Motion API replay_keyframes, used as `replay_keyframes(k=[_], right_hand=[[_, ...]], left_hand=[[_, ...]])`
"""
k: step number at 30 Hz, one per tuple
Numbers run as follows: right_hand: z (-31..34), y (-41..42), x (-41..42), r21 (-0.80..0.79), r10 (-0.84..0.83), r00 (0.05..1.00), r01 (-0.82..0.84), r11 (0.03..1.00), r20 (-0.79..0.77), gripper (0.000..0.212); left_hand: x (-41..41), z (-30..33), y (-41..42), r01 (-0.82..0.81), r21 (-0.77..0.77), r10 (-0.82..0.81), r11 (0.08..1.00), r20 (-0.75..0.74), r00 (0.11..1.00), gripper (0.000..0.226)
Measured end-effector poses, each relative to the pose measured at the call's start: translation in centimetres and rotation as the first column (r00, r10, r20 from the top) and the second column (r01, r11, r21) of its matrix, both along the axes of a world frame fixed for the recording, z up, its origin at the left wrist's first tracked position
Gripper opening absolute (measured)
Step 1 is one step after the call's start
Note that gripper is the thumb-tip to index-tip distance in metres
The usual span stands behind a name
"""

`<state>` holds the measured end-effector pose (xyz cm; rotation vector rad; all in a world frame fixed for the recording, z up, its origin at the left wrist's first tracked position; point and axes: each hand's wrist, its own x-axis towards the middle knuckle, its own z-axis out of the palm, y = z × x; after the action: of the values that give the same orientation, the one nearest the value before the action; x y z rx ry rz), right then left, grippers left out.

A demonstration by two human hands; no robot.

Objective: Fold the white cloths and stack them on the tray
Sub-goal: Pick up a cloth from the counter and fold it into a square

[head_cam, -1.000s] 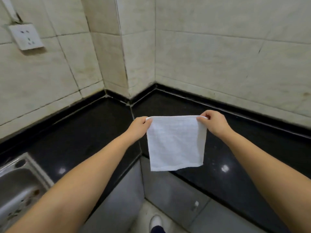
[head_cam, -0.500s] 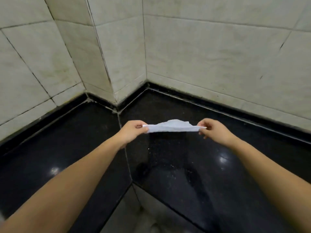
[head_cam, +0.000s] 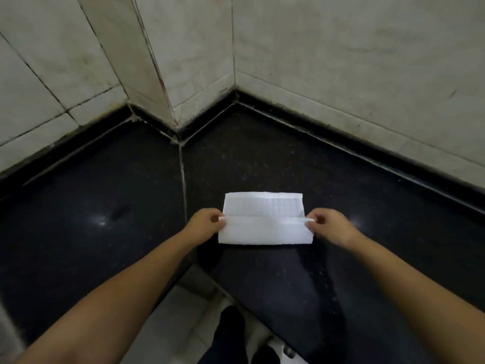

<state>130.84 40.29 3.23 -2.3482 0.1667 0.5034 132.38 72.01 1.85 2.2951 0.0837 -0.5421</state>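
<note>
While the white cloth point(head_cam: 265, 219) is lying on the black tabletop point(head_cam: 110, 195), the left hand point(head_cam: 204, 224) and right hand point(head_cam: 328, 226) are pinching its near corners (likely for a square fold); no tray is showing.

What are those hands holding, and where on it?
A white cloth lying on the black counter. The left hand pinches its left end and the right hand its right end, at the fold's raised edge.

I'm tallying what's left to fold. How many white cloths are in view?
1. The white cloth lies on the black counter, pinched at its ends by the left hand and right hand. No tray shows.
</note>
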Motion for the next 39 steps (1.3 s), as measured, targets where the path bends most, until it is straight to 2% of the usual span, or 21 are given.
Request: replay_keyframes(k=[4,9,13,16,18,20,22,24,26,28,30,31,36,39], right_hand=[[-0.1,0.7,4.5,-0.003,-0.122,0.991,0.122,0.992,0.052,0.008],[-1.9,1.9,8.1,-0.104,-0.205,0.978,0.207,0.973,0.036,0.007],[-3.5,2.2,8.5,-0.189,-0.201,0.979,0.202,0.961,0.027,0.006],[-4.0,2.5,8.2,-0.252,-0.163,0.984,0.174,0.952,0.067,0.023],[-3.9,2.5,8.1,-0.27,-0.159,0.984,0.174,0.947,0.077,0.035],[-3.6,2.2,7.6,-0.271,-0.199,0.978,0.21,0.939,0.069,0.039],[-3.1,1.8,6.5,-0.283,-0.256,0.966,0.258,0.924,0.046,0.038],[-2.9,1.9,4.6,-0.3,-0.294,0.956,0.28,0.912,-0.001,0.035],[-2.8,2.6,2.3,-0.309,-0.315,0.948,0.289,0.906,-0.037,0.034],[-3.0,3.6,0.5,-0.306,-0.338,0.941,0.314,0.899,-0.029,0.034],[-3.4,4.4,-0.4,-0.325,-0.349,0.937,0.332,0.885,0.005,0.03],[-3.6,4.6,-0.5,-0.348,-0.345,0.938,0.329,0.878,0.018,0.027],[-3.8,5.1,-0.3,-0.397,-0.386,0.922,0.364,0.842,0.026,0.023],[-3.6,5.4,-0.5,-0.313,-0.447,0.893,0.439,0.842,0.049,0.012]], left_hand=[[4.1,0.1,-1.3,-0.098,0.058,0.092,0.993,0.108,0.99,0.01],[7.9,-1.8,-2.0,-0.12,0.204,0.107,0.972,0.072,0.992,0.009],[8.9,-2.8,-2.4,-0.046,0.381,-0.001,0.923,0.124,0.992,0.011],[8.8,-3.1,-2.7,-0.018,0.472,-0.085,0.882,0.197,0.977,0.014],[8.6,-3.2,-3.0,0.036,0.548,-0.194,0.836,0.232,0.953,0.026],[8.7,-2.8,-4.5,0.128,0.555,-0.324,0.822,0.272,0.906,0.039],[9.3,-1.9,-7.2,0.281,0.493,-0.461,0.823,0.292,0.838,0.042],[9.9,-1.2,-10.6,0.482,0.435,-0.624,0.761,0.285,0.728,0.042],[10.2,-0.9,-13.9,0.651,0.456,-0.791,0.607,0.274,0.547,0.047],[10.5,-1.0,-16.4,0.739,0.54,-0.915,0.402,0.195,0.354,0.059],[11.0,-1.3,-17.8,0.735,0.649,-0.98,0.195,0.092,0.179,0.065],[11.3,-1.4,-18.1,0.714,0.689,-0.992,0.125,0.061,0.115,0.065],[12.3,-1.6,-18.7,0.596,0.801,-0.997,-0.048,-0.004,-0.075,0.062],[12.3,-1.0,-19.0,0.536,0.835,-0.989,-0.122,-0.06,-0.133,0.052]])
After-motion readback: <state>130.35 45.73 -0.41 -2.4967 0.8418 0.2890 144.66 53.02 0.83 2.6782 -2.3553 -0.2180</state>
